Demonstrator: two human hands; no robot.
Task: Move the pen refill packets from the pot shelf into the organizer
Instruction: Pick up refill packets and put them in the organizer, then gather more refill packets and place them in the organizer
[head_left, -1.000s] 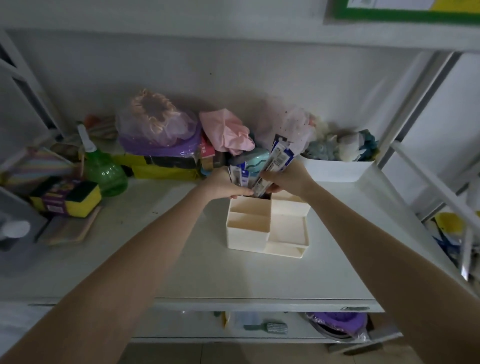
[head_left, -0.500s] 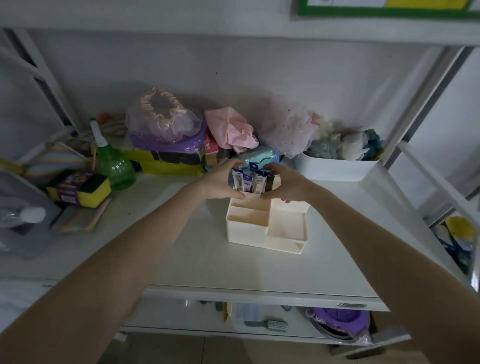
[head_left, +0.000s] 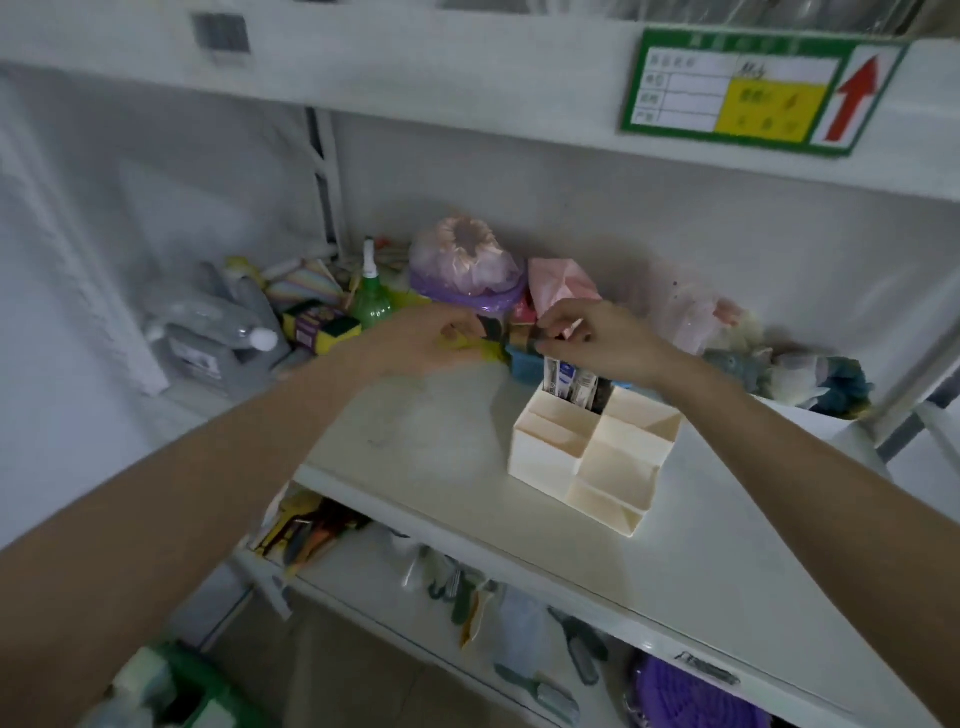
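Since the earlier frame we note both hands lifted off the packets. Three pen refill packets (head_left: 569, 383) stand upright in the one cream organizer's (head_left: 592, 457) rear compartment. Left hand (head_left: 431, 340) fingers relaxed; right hand (head_left: 602, 338) fingers curled, their hold indiscernible.

A green spray bottle (head_left: 372, 303) stands at the shelf's back beside a bagged purple bowl (head_left: 464, 283); a green-bordered label with a red arrow (head_left: 759, 92) hangs above
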